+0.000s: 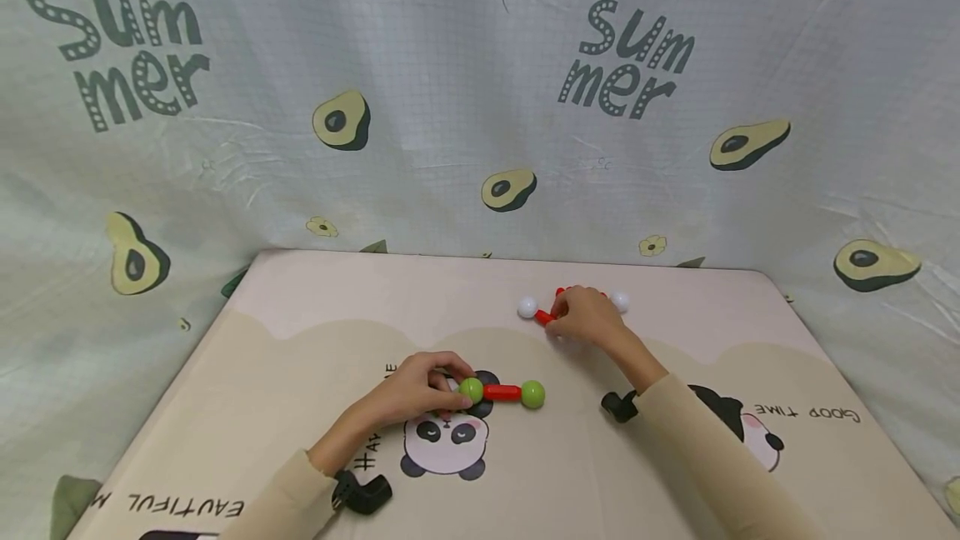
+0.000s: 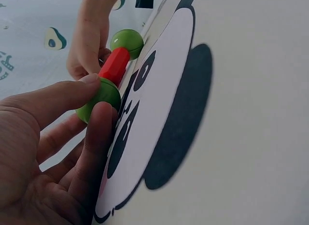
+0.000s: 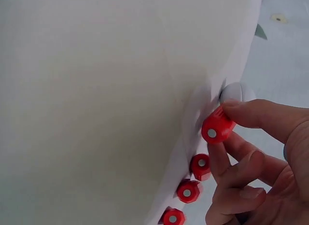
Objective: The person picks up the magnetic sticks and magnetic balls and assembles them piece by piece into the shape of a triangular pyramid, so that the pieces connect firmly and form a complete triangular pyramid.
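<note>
My left hand [image 1: 420, 390] pinches a green ball [image 1: 471, 391] between thumb and fingers. That ball sits on one end of a red rod [image 1: 502, 392], and a second green ball [image 1: 533, 394] is on the other end. Farther back, my right hand [image 1: 588, 319] pinches another red rod [image 3: 218, 125], with a silvery disc in its end facing the right wrist camera. Just behind this rod is a white ball [image 3: 231, 92]; whether the two touch I cannot tell. Several loose red rods [image 3: 188, 191] lie beside the right fingers, mostly hidden by the hand in the head view.
One white ball [image 1: 527, 307] lies left of the right hand, another white ball [image 1: 619, 301] to its right. A printed cloth [image 1: 300, 407] with a panda covers the table. Behind the table's far edge hangs a curtain [image 1: 420, 65] with avocado prints.
</note>
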The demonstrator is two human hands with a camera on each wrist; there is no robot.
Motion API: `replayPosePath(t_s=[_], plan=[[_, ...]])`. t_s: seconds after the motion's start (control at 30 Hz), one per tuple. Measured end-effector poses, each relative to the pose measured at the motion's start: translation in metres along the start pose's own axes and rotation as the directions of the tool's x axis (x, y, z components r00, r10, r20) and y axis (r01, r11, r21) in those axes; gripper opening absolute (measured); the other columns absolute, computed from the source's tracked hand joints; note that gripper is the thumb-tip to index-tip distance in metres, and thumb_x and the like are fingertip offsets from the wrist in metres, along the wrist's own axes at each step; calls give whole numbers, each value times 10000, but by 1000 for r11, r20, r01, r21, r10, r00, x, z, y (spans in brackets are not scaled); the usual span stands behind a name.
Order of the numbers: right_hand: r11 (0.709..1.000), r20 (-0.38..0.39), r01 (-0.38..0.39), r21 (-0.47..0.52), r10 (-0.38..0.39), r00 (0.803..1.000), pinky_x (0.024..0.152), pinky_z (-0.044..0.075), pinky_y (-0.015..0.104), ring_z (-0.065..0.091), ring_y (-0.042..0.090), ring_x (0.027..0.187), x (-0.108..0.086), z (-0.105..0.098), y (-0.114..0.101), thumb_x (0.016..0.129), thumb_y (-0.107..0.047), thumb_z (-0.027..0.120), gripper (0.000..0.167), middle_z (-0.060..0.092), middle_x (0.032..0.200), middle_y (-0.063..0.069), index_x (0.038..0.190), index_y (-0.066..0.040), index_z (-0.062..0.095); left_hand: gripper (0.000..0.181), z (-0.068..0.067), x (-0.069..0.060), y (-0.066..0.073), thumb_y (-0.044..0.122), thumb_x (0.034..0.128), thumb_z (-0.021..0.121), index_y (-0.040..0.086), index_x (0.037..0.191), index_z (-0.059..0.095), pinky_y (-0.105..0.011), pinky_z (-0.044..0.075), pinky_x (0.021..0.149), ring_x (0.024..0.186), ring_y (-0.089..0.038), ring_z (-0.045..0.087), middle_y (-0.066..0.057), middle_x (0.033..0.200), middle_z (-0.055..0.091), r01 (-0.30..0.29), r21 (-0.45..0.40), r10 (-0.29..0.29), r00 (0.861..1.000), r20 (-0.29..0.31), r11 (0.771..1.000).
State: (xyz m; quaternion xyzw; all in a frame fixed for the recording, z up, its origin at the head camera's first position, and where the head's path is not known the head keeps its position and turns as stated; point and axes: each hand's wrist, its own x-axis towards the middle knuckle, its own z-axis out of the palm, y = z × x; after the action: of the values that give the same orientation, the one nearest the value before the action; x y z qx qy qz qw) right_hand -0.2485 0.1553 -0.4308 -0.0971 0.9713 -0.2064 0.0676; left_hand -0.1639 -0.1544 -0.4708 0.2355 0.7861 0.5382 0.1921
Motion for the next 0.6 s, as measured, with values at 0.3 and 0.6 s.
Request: replayPosePath(t_s=[0.3,0.6], plan=[[996,51,0,94,-5,999,622,510,259,596,183,705,-8,-2,-4,877,-218,794,162,705,798,20,970,-85,789,348,1,1,-3,149,878,825,52,1189,703,-219,562,602,637,-127,666,-125,1037,695,-2,2,2,1000,-4,1000],[961,116,-3,278,-31,993,614,558,259,607,176,716,-22,3,-16,892,-241,795,169,703,814,24,970,-93,771,339,-1,2,-3,173,886,819,65,1186,702,-222,559,593,607,-95,659,-67,902,706,-2,0,2,1000,2,1000]])
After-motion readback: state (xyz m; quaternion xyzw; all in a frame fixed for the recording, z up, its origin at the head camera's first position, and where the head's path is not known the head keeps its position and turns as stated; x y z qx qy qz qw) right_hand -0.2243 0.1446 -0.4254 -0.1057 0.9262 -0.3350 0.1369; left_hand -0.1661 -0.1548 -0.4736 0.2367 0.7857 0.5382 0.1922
